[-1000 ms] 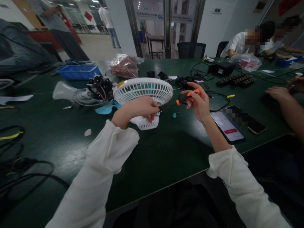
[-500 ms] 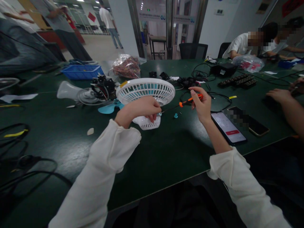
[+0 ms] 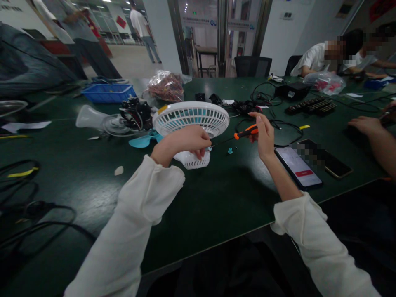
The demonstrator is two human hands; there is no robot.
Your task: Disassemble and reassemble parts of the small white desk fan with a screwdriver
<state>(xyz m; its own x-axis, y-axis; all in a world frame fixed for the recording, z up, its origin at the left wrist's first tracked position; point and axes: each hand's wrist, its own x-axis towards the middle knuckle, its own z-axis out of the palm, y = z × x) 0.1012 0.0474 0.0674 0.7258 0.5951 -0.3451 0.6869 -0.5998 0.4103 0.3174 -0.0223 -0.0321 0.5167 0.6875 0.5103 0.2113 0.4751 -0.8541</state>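
Observation:
A white fan (image 3: 192,115) with a round slatted grille lies on the dark green table, its white base piece (image 3: 193,161) toward me. My left hand (image 3: 193,142) is closed at the neck between grille and base, fingers bent down around a small part there. My right hand (image 3: 262,134) holds an orange and black screwdriver (image 3: 246,132) by its handle. The thin shaft points left, its tip at the part by my left fingertips. Just right of the tip, a small blue cap (image 3: 229,151) and a tiny dark piece (image 3: 236,147) rest on the table.
Blue fan blades (image 3: 142,141) and a white stand (image 3: 89,117) lie left. Behind are a blue tray (image 3: 108,94) and a bag of copper-coloured wire (image 3: 167,86). Two phones (image 3: 298,167) (image 3: 326,159) lie right, near another person's hand (image 3: 366,123). Black cables cross the left side.
The fingers of my right hand have shifted on the screwdriver handle, now straighter and covering its rear end. My left hand and the fan keep their places; the view has moved slightly.

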